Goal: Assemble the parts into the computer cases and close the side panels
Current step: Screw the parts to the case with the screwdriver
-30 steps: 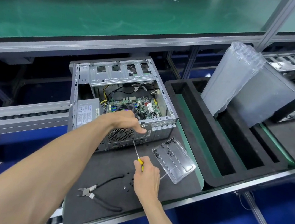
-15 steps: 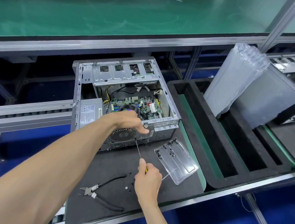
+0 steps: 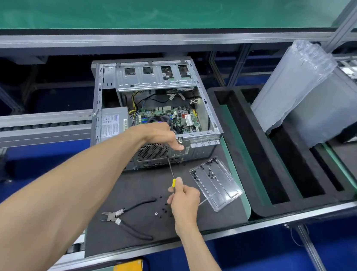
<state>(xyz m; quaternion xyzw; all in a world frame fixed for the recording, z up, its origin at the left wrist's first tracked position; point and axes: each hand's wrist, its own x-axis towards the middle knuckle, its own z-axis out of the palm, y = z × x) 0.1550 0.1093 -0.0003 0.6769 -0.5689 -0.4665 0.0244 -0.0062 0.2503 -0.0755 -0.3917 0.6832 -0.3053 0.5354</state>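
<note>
One screwdriver (image 3: 171, 172), one pair of cutters (image 3: 128, 219), two open computer cases (image 3: 155, 114), one clear tray (image 3: 215, 183)

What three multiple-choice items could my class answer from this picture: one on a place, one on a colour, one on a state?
1. Where do the cutters lie?
A. inside the case
B. on the mat, left of the right hand
C. in the clear tray

2. What colour is the screwdriver handle?
A. yellow
B. red
C. blue

3. How is the case?
A. side open, board showing
B. side panel shut
C. wrapped in plastic

Answers: 1 B, they rest on the dark mat beside the right hand. 2 A, yellow shows above the gripping fingers. 3 A, the board and cables are visible from above while the left hand rests on the rear edge.
</note>
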